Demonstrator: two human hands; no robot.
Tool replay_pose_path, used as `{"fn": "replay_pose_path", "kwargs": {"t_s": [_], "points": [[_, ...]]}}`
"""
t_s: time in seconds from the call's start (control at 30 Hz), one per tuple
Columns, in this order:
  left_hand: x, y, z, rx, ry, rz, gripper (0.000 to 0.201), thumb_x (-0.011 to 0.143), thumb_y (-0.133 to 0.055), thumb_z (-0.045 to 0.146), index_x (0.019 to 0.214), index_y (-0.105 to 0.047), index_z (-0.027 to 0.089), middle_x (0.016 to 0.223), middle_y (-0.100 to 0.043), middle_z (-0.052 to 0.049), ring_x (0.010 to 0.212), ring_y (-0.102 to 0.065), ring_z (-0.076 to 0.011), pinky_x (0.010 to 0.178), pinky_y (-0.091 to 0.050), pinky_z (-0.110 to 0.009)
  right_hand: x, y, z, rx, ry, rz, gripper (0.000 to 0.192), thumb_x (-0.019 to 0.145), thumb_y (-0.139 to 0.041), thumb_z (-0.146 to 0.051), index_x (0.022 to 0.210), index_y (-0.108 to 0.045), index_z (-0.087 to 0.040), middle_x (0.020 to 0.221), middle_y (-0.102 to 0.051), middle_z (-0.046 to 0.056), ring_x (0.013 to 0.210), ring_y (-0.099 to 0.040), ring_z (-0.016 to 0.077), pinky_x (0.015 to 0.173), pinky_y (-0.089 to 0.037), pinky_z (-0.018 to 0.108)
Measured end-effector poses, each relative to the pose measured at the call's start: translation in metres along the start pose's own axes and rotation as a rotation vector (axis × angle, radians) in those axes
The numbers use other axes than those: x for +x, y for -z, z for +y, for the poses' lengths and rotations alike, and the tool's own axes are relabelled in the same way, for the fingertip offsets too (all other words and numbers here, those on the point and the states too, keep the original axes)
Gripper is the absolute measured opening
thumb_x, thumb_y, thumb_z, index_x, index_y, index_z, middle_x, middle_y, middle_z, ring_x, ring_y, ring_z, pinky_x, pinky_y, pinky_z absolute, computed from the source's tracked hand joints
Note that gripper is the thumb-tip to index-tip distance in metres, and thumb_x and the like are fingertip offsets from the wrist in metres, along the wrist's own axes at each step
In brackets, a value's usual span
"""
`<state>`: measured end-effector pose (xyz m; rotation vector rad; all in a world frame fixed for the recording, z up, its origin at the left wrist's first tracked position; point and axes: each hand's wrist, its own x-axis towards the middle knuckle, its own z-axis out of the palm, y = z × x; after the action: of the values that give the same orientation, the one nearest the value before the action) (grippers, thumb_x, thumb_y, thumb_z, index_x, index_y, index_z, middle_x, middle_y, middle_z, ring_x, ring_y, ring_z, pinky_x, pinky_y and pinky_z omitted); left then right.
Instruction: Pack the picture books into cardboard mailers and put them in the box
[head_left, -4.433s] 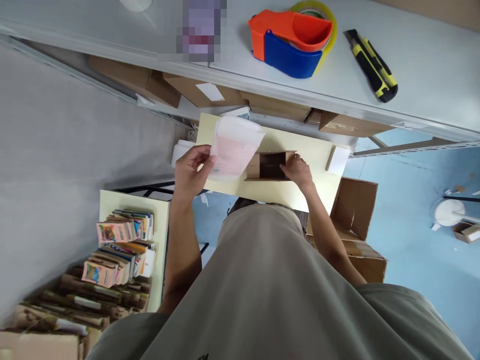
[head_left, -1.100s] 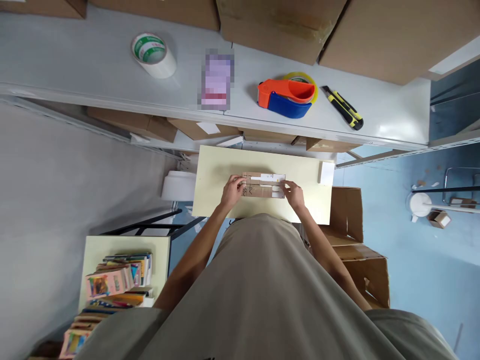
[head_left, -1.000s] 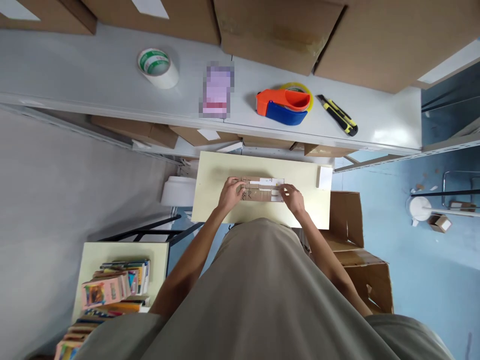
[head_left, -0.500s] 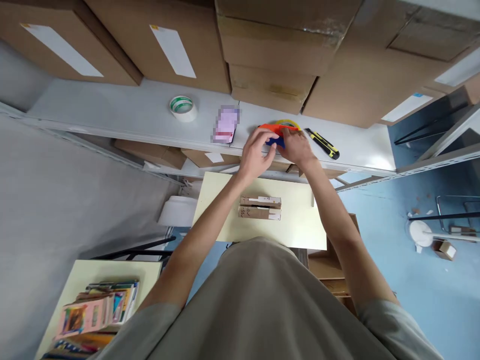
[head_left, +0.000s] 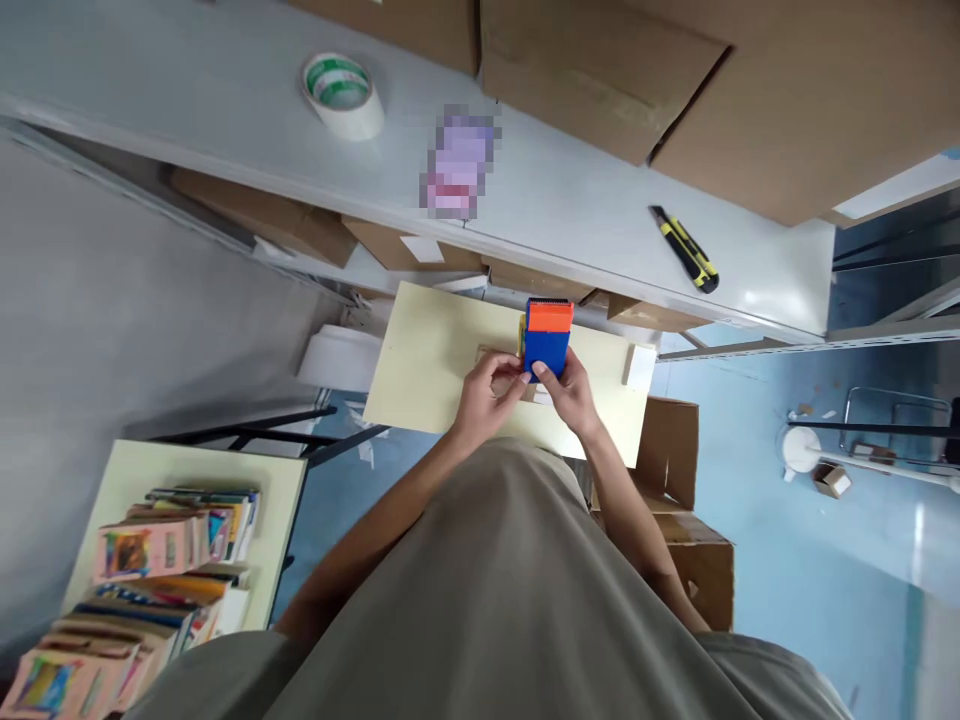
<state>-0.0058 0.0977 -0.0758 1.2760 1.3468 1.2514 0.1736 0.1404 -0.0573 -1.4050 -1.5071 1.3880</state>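
1. Head view: a person in a grey-green shirt stood over a pale yellow table (head_left: pixel 420 370), both bare hands close together before the torso.
2. Between the hands, above the table, was a tape dispenser (head_left: pixel 548 345), with an orange section and dark toothed edge at the far end, a blue section nearer the body, and some yellow along its left side.
3. The right hand (head_left: pixel 574 398) grasped the dispenser's near end, thumb laid across the blue face and fingers wrapped round the right side.
4. The left hand (head_left: pixel 484 400) was curled, with its fingertips at the dispenser's lower left edge; whether they pinched anything cannot be told.
5. Beneath the hands, a small cardboard carton (head_left: pixel 529 394) lay on the table, mostly hidden. A white block (head_left: pixel 639 367) sat near the table's right end.
6. Beyond, a grey shelf (head_left: pixel 570 180) bore a roll of white tape (head_left: pixel 356 115), a pixelated purple item (head_left: pixel 459 165) and a yellow-and-black utility knife (head_left: pixel 686 252), with large brown boxes (head_left: pixel 592 80) behind them.
7. At lower left, rows of books (head_left: pixel 150 550) covered part of a side table (head_left: pixel 142 460); at right, open cardboard boxes (head_left: pixel 675 455) stood near the blue floor (head_left: pixel 810 570).
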Motion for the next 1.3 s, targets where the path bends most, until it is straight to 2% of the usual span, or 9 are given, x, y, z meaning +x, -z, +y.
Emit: {"fn": "replay_pose_path", "kwargs": {"t_s": [0.13,0.3,0.4,0.5,0.67,0.87,1.07,1.2,1.3], "points": [[-0.029,0.009,-0.017,-0.038,0.118,0.002,0.032,0.107,-0.074,0.055,0.113,-0.071,0.024,0.111,-0.078,-0.008,0.101,-0.079,-0.0210,0.097,-0.068,-0.037,-0.017,-0.032,0.025,0.102,-0.111,-0.021,0.067,0.095,-0.067,-0.089,0.119,-0.062,-0.027,0.108,-0.072,0.007,0.101,-0.068,0.0265,0.096,-0.063,0.043],[-0.038,0.028,-0.024,-0.008,0.134,-0.051,0.030,0.105,-0.075,0.053,0.111,-0.076,0.024,0.112,-0.080,-0.008,0.096,-0.077,-0.0205,0.091,-0.065,-0.036,-0.018,-0.047,0.034,0.082,-0.140,-0.052,0.069,0.095,-0.066,-0.092,0.114,-0.059,-0.026,0.101,-0.069,0.004,0.094,-0.064,0.0240,0.092,-0.063,0.043],[-0.026,0.049,-0.030,-0.002,0.201,-0.059,0.040,0.098,-0.081,0.061,0.114,-0.080,0.024,0.112,-0.082,-0.008,0.095,-0.075,-0.0219,0.082,-0.060,-0.034,-0.022,-0.050,0.035,0.030,-0.164,-0.092,0.072,0.094,-0.068,-0.093,0.118,-0.060,-0.026,0.101,-0.070,0.006,0.094,-0.065,0.0256,0.091,-0.064,0.045],[-0.001,0.076,-0.039,-0.158,0.381,-0.084,0.059,0.095,-0.077,0.076,0.117,-0.085,0.022,0.113,-0.084,-0.010,0.096,-0.075,-0.0245,0.075,-0.056,-0.033,-0.030,-0.048,0.033,-0.039,-0.206,-0.178,0.075,0.094,-0.070,-0.092,0.126,-0.059,-0.025,0.104,-0.072,0.008,0.095,-0.067,0.0275,0.088,-0.064,0.046],[0.030,0.102,-0.050,-0.320,0.516,-0.232,0.067,0.082,-0.088,0.082,0.108,-0.090,0.020,0.111,-0.086,-0.012,0.099,-0.076,-0.0271,0.080,-0.056,-0.034,-0.042,-0.042,0.021,-0.233,-0.211,-0.307,0.067,0.100,-0.068,-0.084,0.130,-0.057,-0.025,0.111,-0.074,0.010,0.092,-0.068,0.0275,0.083,-0.062,0.045],[0.029,0.103,-0.070,-0.315,0.479,-0.283,0.056,0.079,-0.094,0.071,0.096,-0.087,0.018,0.101,-0.085,-0.011,0.096,-0.076,-0.0265,0.086,-0.059,-0.037,-0.044,-0.046,0.008,-0.414,-0.262,-0.377,0.062,0.101,-0.065,-0.081,0.124,-0.058,-0.024,0.098,-0.073,0.006,0.082,-0.064,0.0249,0.075,-0.054,0.040],[0.004,0.081,-0.105,-0.271,0.504,-0.128,0.041,0.085,-0.088,0.060,0.091,-0.083,0.020,0.089,-0.082,-0.007,0.082,-0.072,-0.0222,0.077,-0.058,-0.035,-0.032,-0.045,-0.002,-0.467,-0.463,-0.423,0.071,0.097,-0.059,-0.092,0.108,-0.064,-0.021,0.091,-0.074,0.007,0.080,-0.067,0.0230,0.068,-0.050,0.033],[-0.018,0.061,-0.115,-0.373,0.586,-0.033,0.044,0.080,-0.089,0.064,0.087,-0.080,0.021,0.086,-0.080,-0.007,0.079,-0.070,-0.0204,0.073,-0.056,-0.033,-0.016,-0.016,-0.027,-0.595,-0.601,-0.617,0.068,0.096,-0.068,-0.088,0.105,-0.070,-0.020,0.094,-0.081,0.011,0.080,-0.074,0.0240,0.069,-0.053,0.033],[-0.017,0.060,-0.128,-0.437,0.606,0.129,0.047,0.080,-0.091,0.065,0.090,-0.080,0.021,0.083,-0.076,-0.005,0.072,-0.064,-0.0166,0.065,-0.050,-0.029,-0.003,0.014,-0.052,-0.703,-0.705,-0.687,0.070,0.093,-0.071,-0.089,0.101,-0.071,-0.020,0.091,-0.083,0.011,0.074,-0.075,0.0230,0.067,-0.053,0.033]]}}
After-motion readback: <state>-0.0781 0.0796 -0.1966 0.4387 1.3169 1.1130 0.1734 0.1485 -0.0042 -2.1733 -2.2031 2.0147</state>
